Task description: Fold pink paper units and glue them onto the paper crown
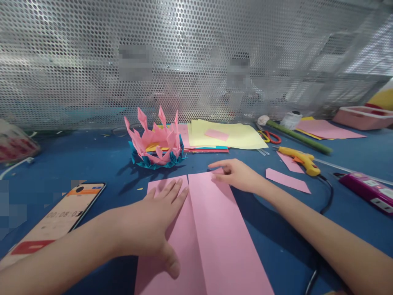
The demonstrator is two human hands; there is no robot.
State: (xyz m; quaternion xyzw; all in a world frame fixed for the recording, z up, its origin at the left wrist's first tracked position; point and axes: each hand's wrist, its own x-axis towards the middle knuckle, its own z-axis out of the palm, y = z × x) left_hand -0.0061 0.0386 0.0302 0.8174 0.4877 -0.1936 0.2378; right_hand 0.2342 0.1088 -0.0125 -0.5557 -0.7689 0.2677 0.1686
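A long pink sheet of paper [215,221] lies on the table in front of me, with a crease or slit running down its middle. My left hand [153,221] rests flat on its left half, fingers spread and thumb apart. At the sheet's far right corner is my right hand [238,176], its index finger stretched out and its thumb apart below, touching the paper near the edge; the other fingers look curled. Just beyond the sheet stands a folded paper flower [158,143] with pointed pink petals and a blue base.
A phone [61,217] showing a timer lies at left. Yellow paper sheets [236,135], scissors [273,137], a green stick [301,137] and a pink basket [364,117] are farther back. Pink strips [287,180], a yellow glue gun [302,159] and a purple power strip [368,190] lie right.
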